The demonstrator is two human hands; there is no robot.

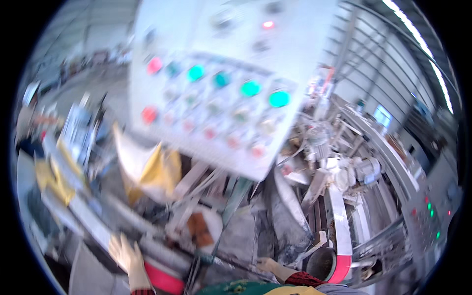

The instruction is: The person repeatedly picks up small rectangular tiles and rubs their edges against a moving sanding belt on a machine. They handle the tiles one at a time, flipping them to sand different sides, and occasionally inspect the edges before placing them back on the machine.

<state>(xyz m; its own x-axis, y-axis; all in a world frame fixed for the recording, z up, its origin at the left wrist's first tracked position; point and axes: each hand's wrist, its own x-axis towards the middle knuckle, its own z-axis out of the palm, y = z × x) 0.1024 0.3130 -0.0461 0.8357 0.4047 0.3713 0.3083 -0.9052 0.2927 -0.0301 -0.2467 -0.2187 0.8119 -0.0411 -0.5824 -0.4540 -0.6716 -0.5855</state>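
My left hand [125, 255] wears a cream glove and has its fingers stretched out, on or just over the near end of a long pale metal rail [91, 221]. A red band [164, 278] shows on the machine part beside that wrist. Low in front of my body, my right hand [270, 266], also gloved, reaches left near a dark bar [231, 263]. Its fingers are blurred, so I cannot make out whether it grips anything. Both sleeves have red checked cuffs. Between the hands, farther off, sits a rusty brown block [199, 230] on a pale surface.
A large white control panel [172, 113] with lit green and red buttons hangs ahead. Machinery with motors [366, 169] and a red-ended conveyor [341, 268] stands at right. Yellow and white sheeting [160, 169] drapes at left. Another person [29, 118] is at the far left.
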